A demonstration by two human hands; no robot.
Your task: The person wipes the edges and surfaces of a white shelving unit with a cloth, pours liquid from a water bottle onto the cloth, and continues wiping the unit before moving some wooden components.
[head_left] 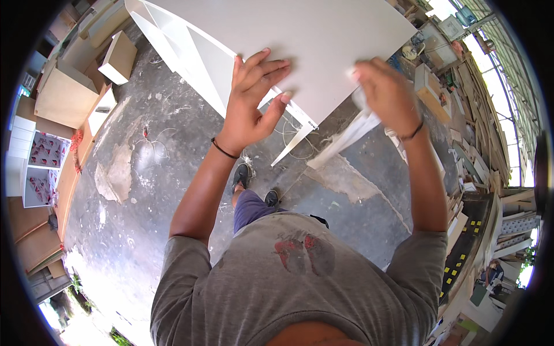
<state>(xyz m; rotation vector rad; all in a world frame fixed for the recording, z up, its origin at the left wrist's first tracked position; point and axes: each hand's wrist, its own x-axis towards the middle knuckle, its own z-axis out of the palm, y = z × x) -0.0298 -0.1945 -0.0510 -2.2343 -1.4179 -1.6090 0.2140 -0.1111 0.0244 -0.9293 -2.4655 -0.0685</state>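
Observation:
A large white panel (329, 34) forms the top of a white box-like piece with open compartments along its left side. My left hand (254, 98) lies on the panel's near edge, its fingers spread over the corner area and the thumb apart. To the right, my right hand (386, 95) is closed with motion blur on it, just off the panel's right edge. From it hangs a pale, thin white strip (352, 134), slanting down to the left. A narrow white pointed piece (293, 145) sticks out below the panel's near corner.
The grey concrete floor (138, 213) is stained and patched. Wooden boxes and boards (69, 98) stand at the left. Stacked planks (467, 132) and a wooden drawer-like box (431, 92) line the right. A thin cord (297, 135) loops under the panel corner.

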